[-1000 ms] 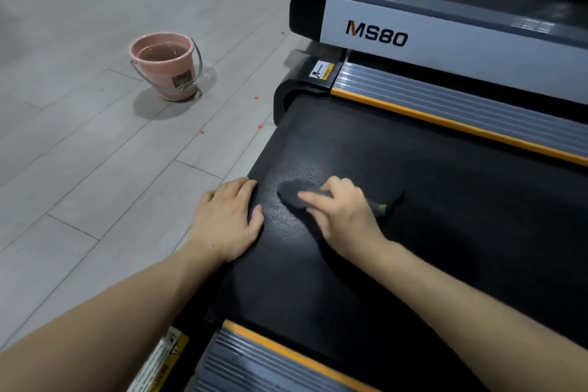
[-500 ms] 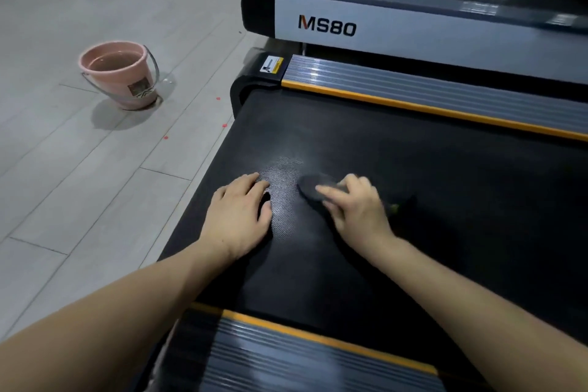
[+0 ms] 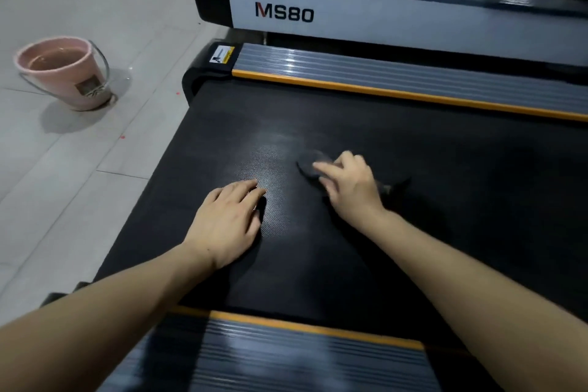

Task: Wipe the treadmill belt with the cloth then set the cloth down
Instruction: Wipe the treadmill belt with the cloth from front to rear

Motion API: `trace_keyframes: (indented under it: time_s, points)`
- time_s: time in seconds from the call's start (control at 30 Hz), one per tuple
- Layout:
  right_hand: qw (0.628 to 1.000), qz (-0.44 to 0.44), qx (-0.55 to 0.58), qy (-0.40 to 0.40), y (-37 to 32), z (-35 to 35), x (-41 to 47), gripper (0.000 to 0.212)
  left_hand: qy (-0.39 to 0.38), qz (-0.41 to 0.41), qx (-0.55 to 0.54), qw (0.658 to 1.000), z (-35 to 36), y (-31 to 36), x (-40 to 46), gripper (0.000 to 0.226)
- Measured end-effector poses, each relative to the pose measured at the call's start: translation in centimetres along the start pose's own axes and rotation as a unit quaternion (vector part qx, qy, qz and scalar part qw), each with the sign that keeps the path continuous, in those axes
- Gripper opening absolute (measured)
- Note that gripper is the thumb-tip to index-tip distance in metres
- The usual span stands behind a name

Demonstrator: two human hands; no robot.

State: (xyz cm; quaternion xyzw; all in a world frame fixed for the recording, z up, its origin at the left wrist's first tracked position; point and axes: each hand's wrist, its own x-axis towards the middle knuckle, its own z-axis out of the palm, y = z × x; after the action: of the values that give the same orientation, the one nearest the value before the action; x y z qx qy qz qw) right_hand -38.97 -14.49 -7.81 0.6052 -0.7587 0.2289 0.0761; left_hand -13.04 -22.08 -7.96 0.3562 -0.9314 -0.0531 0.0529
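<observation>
While the near side rail [image 3: 286, 356] with its orange strip sits closest to the camera, both forearms reach over it onto the belt [image 3: 318, 264]. Left hand [image 3: 227, 223] lies flat, palm down, fingers straight and close together, holding nothing, just bracing on the belt. Textured shiny patch of belt starts right at its fingertips and runs beyond them.

Right hand [image 3: 348, 186] is a bit further out, blurred. Fingers bent down over the cloth [image 3: 307, 165], pressing it onto the belt; can't tell if the thumb wraps under it. Cloth is dark, nearly same tone as the belt, hard to outline. One end pokes out past the fingertips toward the left, a thin tail sticks out behind the knuckles on the right side. It is flat on the belt, under the right palm.

Handling, as a guess: cloth looks small, light, limp, probably damp given the water bucket. It will bunch or fold if pushed from one edge, so press from on top with a spread palm for wiping. For lifting, pinch the bulk under the fingers, not the loose tail. Belt looks grippy, so it should drag a little, not slide freely. Nothing fragile.

Beyond the fingertips: more bare belt, then the far side rail [image 3: 413, 79], then a second treadmill [image 3: 397, 22] marked MS80. Off to the left, well apart on the floor [image 3: 79, 184], a pink bucket [image 3: 66, 73] with water.
</observation>
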Motion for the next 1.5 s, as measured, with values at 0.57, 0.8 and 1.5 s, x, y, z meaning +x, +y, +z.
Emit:
trace_keyframes:
  time_s: [0.57, 0.8, 1.5]
  points:
    - [0.999, 0.022, 0.021, -0.02, 1.9, -0.5, -1.5, 0.028, -0.021, -0.02, 0.019, 0.999, -1.0, 2.0, -5.0, 0.054]
    - [0.957, -0.237, 0.108, -0.128, -2.1, -4.5, -13.3, 0.031, 0.024, -0.102, -0.028, 0.994, -0.8, 4.5, -9.0, 0.047]
    - [0.893, -0.386, 0.132, -0.191, 0.3, -4.8, -10.6, 0.027, 0.071, -0.18, -0.046, 0.98, -1.9, 5.0, -11.3, 0.048]
